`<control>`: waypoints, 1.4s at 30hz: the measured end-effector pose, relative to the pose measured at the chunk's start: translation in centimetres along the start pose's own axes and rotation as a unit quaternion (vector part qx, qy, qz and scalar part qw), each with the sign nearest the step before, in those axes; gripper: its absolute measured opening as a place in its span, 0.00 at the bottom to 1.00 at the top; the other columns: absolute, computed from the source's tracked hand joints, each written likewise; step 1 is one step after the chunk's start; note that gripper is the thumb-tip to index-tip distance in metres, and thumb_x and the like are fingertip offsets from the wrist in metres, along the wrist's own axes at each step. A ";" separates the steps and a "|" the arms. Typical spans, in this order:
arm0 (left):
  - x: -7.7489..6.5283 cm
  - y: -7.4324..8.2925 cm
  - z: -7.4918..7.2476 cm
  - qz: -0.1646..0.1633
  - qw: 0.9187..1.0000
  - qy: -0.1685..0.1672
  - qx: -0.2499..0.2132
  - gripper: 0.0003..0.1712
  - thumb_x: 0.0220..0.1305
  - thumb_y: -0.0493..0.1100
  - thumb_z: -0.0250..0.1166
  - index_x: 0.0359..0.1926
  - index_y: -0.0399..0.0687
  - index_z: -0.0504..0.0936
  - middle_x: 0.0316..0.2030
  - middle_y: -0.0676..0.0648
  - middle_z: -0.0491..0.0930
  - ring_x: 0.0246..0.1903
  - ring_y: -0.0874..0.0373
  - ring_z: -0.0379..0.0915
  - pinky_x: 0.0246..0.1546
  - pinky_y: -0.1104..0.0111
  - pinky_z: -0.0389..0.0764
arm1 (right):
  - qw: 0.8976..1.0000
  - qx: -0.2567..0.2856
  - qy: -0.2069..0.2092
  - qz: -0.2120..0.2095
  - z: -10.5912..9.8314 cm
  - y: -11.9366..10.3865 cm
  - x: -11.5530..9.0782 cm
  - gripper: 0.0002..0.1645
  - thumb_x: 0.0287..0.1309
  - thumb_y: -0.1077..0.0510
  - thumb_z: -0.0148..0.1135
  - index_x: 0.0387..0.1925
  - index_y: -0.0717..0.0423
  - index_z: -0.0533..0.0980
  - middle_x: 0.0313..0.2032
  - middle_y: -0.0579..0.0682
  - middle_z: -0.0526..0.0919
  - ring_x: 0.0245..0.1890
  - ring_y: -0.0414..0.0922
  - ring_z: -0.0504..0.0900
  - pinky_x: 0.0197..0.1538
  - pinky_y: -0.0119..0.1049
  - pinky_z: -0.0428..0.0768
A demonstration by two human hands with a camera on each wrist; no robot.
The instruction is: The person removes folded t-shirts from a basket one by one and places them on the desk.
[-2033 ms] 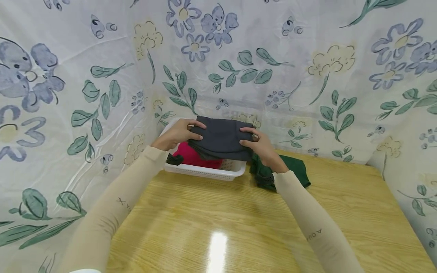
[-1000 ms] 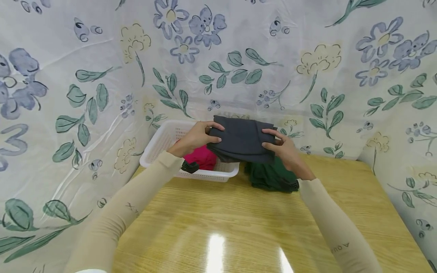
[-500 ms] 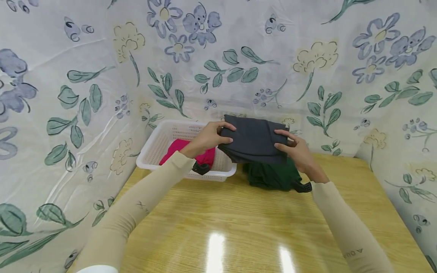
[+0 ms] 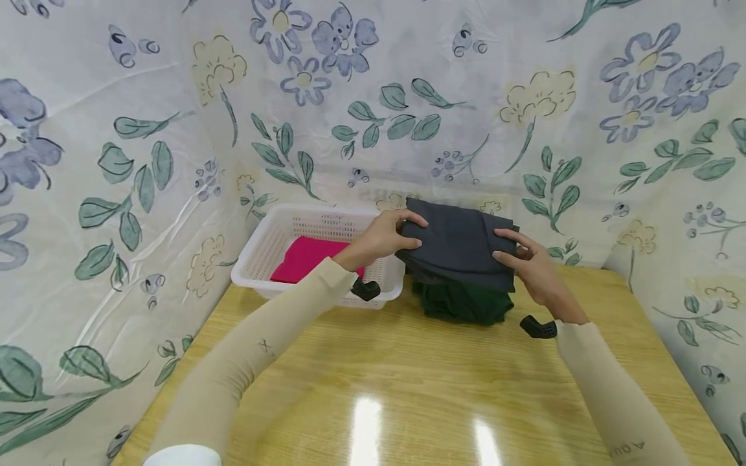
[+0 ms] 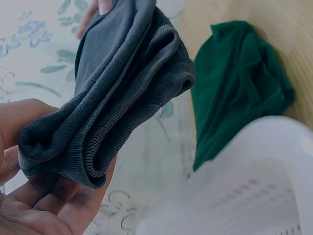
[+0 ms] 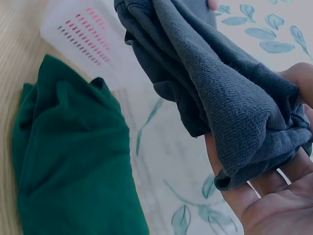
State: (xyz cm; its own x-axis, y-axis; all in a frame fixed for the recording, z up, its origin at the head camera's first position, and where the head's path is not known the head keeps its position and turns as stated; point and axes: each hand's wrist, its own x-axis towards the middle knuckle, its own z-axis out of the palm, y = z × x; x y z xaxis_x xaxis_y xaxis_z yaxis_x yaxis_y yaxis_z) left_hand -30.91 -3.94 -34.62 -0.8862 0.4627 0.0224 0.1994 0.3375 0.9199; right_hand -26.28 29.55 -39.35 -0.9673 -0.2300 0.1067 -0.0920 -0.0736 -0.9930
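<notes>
A folded dark grey garment (image 4: 460,243) with ribbed edges is held level between both hands. My left hand (image 4: 381,236) grips its left end, thumb on top and fingers under the layers in the left wrist view. At the other end my right hand (image 4: 536,268) pinches it the same way, its fingers spread below the fold in the right wrist view. Beneath the grey garment a green folded cloth (image 4: 466,304) lies on the table, partly covered by it in the head view. The grey layers hang apart from the green cloth in both wrist views.
A white plastic basket (image 4: 250,265) with slotted walls stands to the left, holding a crimson folded cloth (image 4: 309,255). The wooden table (image 4: 350,369) reaches back to a flower-printed curtain (image 4: 373,97). Black wrist mounts (image 4: 539,328) stick out below the forearms.
Both hands have carried the grey garment rightward from above the basket to above the green cloth. The crimson cloth in the basket has come into fuller view.
</notes>
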 end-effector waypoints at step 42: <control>4.6 0.0 15.0 0.056 0.998 -0.034 0.005 0.19 0.65 0.33 0.71 0.55 0.50 0.85 0.54 0.48 0.77 0.44 0.59 0.75 0.38 0.71 0.78 | 0.997 0.004 0.071 0.015 -10.9 2.8 -8.9 0.30 0.72 0.68 0.59 0.71 0.47 0.73 0.40 0.43 0.85 0.35 0.36 0.87 0.37 0.25 0.82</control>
State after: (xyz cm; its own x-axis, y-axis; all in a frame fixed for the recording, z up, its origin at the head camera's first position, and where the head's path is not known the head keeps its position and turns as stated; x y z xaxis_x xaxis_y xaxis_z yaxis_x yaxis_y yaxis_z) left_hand -28.73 10.46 -40.36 -0.8274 0.5531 0.0975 0.2996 0.2879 0.9096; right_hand -20.52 41.99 -43.65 -0.9933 -0.0934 0.0678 -0.0607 -0.0771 -0.9952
